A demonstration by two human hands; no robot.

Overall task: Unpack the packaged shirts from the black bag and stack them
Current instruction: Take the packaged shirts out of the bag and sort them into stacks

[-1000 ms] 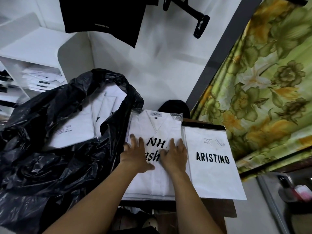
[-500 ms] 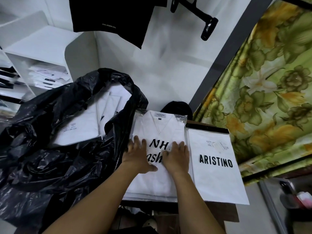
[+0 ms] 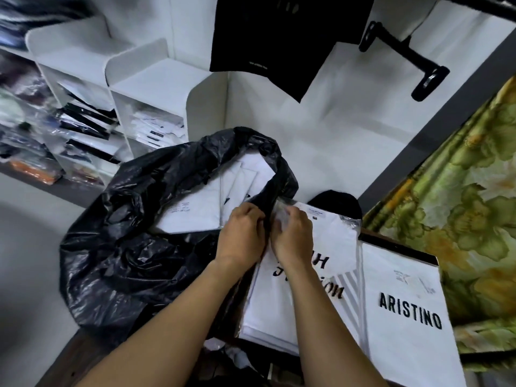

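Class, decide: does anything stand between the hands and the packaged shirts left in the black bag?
Only the black bag's rim, running between the left hand and right hand; the mouth gapes, its packaged shirts uncovered.

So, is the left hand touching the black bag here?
Touching. The head view shows the left hand gripping the black bag at its rim. The right hand grips the packaged shirt.

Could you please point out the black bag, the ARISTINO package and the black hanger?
black bag [image 3: 125, 261]: head view, crinkled front wall.
ARISTINO package [image 3: 410, 356]: head view, white face below lettering.
black hanger [image 3: 405, 51]: head view, middle of its bar.
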